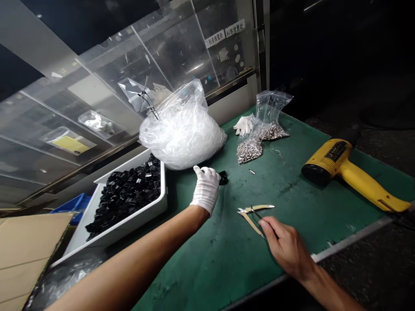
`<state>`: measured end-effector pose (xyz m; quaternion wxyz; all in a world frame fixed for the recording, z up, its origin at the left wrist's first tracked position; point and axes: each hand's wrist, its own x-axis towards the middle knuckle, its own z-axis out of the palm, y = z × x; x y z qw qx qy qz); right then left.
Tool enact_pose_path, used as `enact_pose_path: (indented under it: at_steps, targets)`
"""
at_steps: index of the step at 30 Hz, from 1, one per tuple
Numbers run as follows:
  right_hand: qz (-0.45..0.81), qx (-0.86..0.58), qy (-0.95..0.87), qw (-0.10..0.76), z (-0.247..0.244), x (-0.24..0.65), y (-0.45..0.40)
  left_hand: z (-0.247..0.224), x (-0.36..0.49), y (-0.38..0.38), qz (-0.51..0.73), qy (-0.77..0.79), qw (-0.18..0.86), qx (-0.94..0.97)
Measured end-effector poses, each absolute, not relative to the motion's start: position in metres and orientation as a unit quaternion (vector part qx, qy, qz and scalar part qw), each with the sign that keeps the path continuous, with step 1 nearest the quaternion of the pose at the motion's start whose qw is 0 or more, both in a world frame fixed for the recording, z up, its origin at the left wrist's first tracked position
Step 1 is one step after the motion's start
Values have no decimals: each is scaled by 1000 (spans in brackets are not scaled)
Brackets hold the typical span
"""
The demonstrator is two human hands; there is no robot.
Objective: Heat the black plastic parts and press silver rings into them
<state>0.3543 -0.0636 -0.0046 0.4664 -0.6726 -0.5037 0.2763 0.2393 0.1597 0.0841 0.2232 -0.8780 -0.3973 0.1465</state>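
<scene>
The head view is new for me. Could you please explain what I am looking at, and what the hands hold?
There is no machine here: a person works by hand, and the camera is worn on the head, looking forward and down. The left hand wears a white glove and is at a small black part; its grip is hidden. The bare right hand holds a thin dark tool, perhaps tweezers. On the green table lie cream-handled pliers, a yellow tool resembling a heat gun, and clear packaging with small shiny pieces. A bulging plastic bag stands farther back; at picture left, a white bin holds many black parts.
</scene>
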Motion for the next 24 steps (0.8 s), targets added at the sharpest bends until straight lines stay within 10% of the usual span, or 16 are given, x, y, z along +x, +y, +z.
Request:
enact_pose_path:
  at_steps: [14,24]
  targets:
    - [276,-683,-460,496,-9,357,-64,94,201,150,143,-490,32,-859]
    - [439,-515,-406,615,39,325,-45,97,147,15,15,-461,-548,-698]
